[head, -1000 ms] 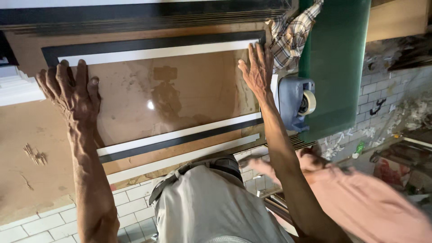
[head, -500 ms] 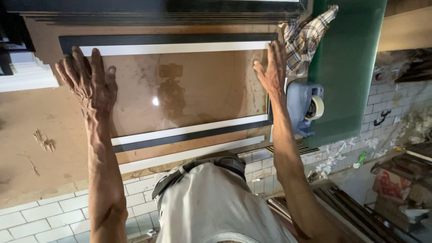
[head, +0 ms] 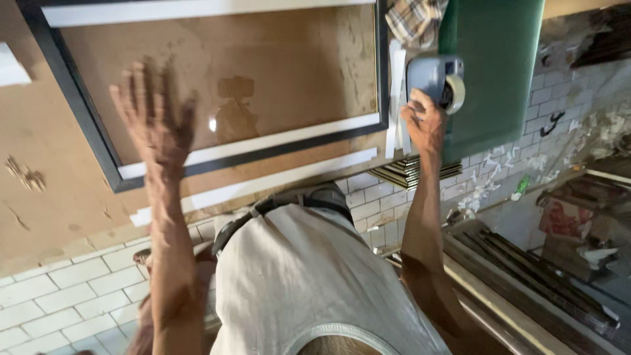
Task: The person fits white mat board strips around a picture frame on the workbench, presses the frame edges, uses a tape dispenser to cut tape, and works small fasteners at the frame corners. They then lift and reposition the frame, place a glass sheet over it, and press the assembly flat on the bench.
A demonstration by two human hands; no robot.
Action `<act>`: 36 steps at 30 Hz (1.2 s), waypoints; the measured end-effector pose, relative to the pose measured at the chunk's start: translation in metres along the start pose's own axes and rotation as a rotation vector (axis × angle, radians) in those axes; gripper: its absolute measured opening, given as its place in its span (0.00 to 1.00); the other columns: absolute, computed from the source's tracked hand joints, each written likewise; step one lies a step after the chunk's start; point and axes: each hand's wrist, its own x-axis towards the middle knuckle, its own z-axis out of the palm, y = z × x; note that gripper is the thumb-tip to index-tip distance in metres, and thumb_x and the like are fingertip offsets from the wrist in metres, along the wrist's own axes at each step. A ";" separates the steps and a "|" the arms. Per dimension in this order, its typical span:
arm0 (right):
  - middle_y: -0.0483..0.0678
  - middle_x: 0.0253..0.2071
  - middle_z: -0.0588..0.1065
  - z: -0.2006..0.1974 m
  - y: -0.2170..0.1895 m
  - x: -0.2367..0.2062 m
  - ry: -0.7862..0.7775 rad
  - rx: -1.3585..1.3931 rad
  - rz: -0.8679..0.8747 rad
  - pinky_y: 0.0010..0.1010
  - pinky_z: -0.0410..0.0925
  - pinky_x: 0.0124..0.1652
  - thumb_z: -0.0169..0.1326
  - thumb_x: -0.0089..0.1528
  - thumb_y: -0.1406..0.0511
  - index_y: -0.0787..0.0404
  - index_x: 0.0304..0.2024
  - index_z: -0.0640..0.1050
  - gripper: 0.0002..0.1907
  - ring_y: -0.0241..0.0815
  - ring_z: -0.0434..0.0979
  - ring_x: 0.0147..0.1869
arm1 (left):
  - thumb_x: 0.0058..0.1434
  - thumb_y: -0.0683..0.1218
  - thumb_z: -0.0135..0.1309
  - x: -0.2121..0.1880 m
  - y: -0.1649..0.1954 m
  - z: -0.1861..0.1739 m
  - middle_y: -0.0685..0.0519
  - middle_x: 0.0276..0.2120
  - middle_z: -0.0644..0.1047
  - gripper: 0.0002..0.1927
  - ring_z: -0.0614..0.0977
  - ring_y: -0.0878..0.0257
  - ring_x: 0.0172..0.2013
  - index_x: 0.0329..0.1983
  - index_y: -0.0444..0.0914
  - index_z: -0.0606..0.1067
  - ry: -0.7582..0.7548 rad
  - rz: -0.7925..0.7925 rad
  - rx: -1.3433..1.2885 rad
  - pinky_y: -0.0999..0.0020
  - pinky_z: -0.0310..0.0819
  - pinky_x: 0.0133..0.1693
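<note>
A black picture frame (head: pixel 380 79) with a glossy brown backing lies flat on a brown board tabletop (head: pixel 39 151). My left hand (head: pixel 154 118) is spread open over the frame's lower left part and is motion-blurred. Whether it touches the surface is unclear. My right hand (head: pixel 424 121) is closed on the lower end of a blue-grey tape dispenser (head: pixel 434 75) holding a pale roll of tape, just right of the frame. White strips (head: pixel 263 184) lie along the frame's near edge.
A green mat (head: pixel 493 66) lies right of the dispenser, and a checked cloth (head: pixel 414 16) sits above it. A stack of frame mouldings (head: pixel 411 172) sticks out under the table edge. Long mouldings (head: pixel 526 276) lie at lower right over white floor tiles (head: pixel 59 289).
My right hand left the frame's right edge and closed on the tape dispenser. My left hand lifted from its flat press and is moving. The view shifted closer and to the left.
</note>
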 end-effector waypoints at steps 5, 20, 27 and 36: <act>0.55 0.39 0.82 0.014 0.011 -0.068 -0.068 -0.198 0.117 0.40 0.76 0.43 0.64 0.58 0.65 0.62 0.51 0.82 0.19 0.49 0.84 0.40 | 0.71 0.56 0.65 -0.052 0.065 0.012 0.42 0.78 0.59 0.37 0.54 0.47 0.77 0.78 0.40 0.65 -0.030 0.145 -0.125 0.41 0.43 0.75; 0.48 0.29 0.82 0.056 0.052 -0.131 0.145 -0.047 0.326 0.32 0.73 0.32 0.67 0.51 0.58 0.61 0.38 0.84 0.17 0.42 0.83 0.30 | 0.63 0.48 0.65 -0.046 0.162 0.009 0.45 0.73 0.64 0.29 0.61 0.47 0.74 0.67 0.37 0.75 -0.125 0.307 -0.255 0.41 0.52 0.73; 0.52 0.39 0.81 0.035 0.055 -0.138 0.153 0.489 0.242 0.27 0.76 0.40 0.56 0.69 0.69 0.72 0.49 0.78 0.10 0.38 0.82 0.39 | 0.63 0.46 0.64 -0.027 0.201 0.019 0.44 0.72 0.66 0.28 0.63 0.47 0.73 0.66 0.37 0.75 -0.120 0.304 -0.299 0.43 0.53 0.73; 0.49 0.39 0.79 0.057 0.021 -0.086 -0.051 0.920 0.319 0.27 0.77 0.38 0.55 0.66 0.73 0.71 0.55 0.79 0.14 0.36 0.80 0.37 | 0.60 0.47 0.63 0.009 0.230 0.042 0.40 0.69 0.68 0.27 0.63 0.44 0.72 0.62 0.34 0.74 -0.103 0.427 -0.415 0.44 0.51 0.73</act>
